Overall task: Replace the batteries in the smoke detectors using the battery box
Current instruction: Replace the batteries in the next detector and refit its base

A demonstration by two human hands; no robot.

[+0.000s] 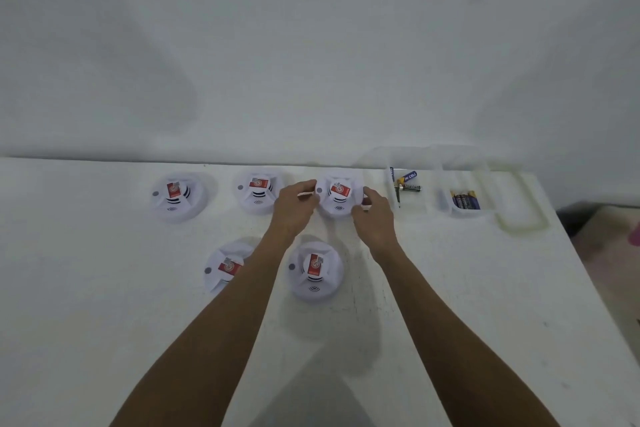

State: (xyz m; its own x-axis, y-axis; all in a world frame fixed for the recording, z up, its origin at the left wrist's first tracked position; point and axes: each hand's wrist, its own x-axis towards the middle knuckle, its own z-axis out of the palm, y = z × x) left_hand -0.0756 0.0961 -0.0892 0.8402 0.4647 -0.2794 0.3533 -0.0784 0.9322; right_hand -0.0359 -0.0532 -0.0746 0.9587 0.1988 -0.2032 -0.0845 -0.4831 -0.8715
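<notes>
Leaning over the white worktop [450,288], the person had both forearms [221,322] stretched out past the two nearer detectors [315,270], one of them partly covered by the left arm. Beyond those, the left hand [294,206] and the right hand [375,215] each had curled fingers closed on opposite edges of the end detector [339,198]. It sat face up at the right end of the back row, its red label showing. From where I stood it looked a light, hollow plastic shell (stiff, smooth, a bit slippery). It seemed best taken by the rim on both sides, as it was, since the base would probably have to twist off. Whether it had lifted off the surface I could not tell.

Two more detectors [258,191] sat to its left in the same row. To its right stood the clear battery box [440,180], its lid off or swung back, hard to say. It held loose batteries [408,182] in one compartment and a packed bunch [465,200] in another. Its sides blurred into the pale wall [311,62] behind, and no battery bay showed on any unit.
</notes>
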